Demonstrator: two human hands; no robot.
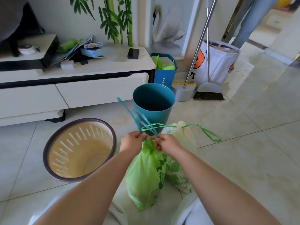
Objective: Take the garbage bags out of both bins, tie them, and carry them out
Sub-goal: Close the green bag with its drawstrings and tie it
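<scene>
A green garbage bag [144, 172] stands on the floor in front of me, its neck gathered. My left hand [132, 142] and my right hand [167, 144] both pinch its teal drawstrings [129, 112], which stick up and blur. Right behind it stands a white garbage bag with a leaf print [181, 153], its neck cinched by a green drawstring [207, 132] that trails to the right. The teal bin [153, 101] stands upright with no bag in it. The cream bin with a dark rim [78, 151] lies tilted to the left, also without a bag.
A white TV cabinet [73, 88] runs along the left with a phone [133, 53] and boxes on top. A blue paper bag [164, 70], a broom [208, 93], a dustpan and a white bag [219, 62] stand behind the bins. A person's legs [250, 21] are at the far right.
</scene>
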